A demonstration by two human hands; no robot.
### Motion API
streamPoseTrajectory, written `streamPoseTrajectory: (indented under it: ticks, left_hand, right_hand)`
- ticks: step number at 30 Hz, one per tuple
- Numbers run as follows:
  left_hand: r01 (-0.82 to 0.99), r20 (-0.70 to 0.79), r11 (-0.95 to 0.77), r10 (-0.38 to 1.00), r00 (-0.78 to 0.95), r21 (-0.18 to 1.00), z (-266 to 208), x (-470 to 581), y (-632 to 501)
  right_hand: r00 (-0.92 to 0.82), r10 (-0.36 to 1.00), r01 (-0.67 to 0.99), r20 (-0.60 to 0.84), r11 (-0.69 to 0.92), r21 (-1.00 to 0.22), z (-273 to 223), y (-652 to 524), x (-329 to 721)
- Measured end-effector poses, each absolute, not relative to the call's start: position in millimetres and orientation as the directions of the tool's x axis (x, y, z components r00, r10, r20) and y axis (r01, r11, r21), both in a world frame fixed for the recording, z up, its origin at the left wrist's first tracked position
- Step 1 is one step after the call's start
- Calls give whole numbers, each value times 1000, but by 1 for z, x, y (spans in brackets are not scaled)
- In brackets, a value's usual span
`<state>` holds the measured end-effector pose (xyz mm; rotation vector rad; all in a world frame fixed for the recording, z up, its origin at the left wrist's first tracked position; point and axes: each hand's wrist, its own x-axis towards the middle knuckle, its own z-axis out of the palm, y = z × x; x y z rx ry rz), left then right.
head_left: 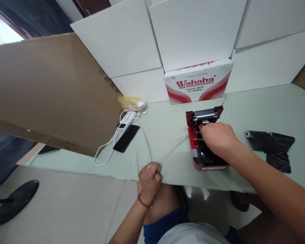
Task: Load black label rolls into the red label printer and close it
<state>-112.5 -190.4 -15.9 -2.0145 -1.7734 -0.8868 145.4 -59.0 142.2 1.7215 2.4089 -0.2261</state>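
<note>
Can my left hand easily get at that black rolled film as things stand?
Probably not easily: your left hand is fisted by the front edge of the table, with the open red machine and your right forearm between it and the black rolled film.

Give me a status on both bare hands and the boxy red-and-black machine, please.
Right hand inside red-and-black machine, grip unclear. Lid raised. Left hand fisted at pale-green table's edge. Black film roll off right, not blocking.

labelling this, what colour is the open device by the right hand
The open device is red and black, best in head view.
</note>
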Motion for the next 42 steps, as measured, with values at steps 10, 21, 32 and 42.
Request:
streamPoseTrajectory:
  ticks: [10,21,32,42]
  left_hand:
    - [964,621,-199,782,48,176,-13,-111,-192]
    - [949,626,-181,780,-20,257,-17,-109,-189]
    - [680,578,-371,811,-95,633,51,-64,-162]
    - [722,692,-496,722,32,483,113,-26,-102]
  right_hand:
    - [-562,731,647,386,680,-345,112,-112,199]
    - [-584,478,590,656,805,-62,58,-176,204]
    - [-481,554,679,680,726,-111,49,-187,187]
    - [-461,582,724,670,683,-95,48,-189,187]
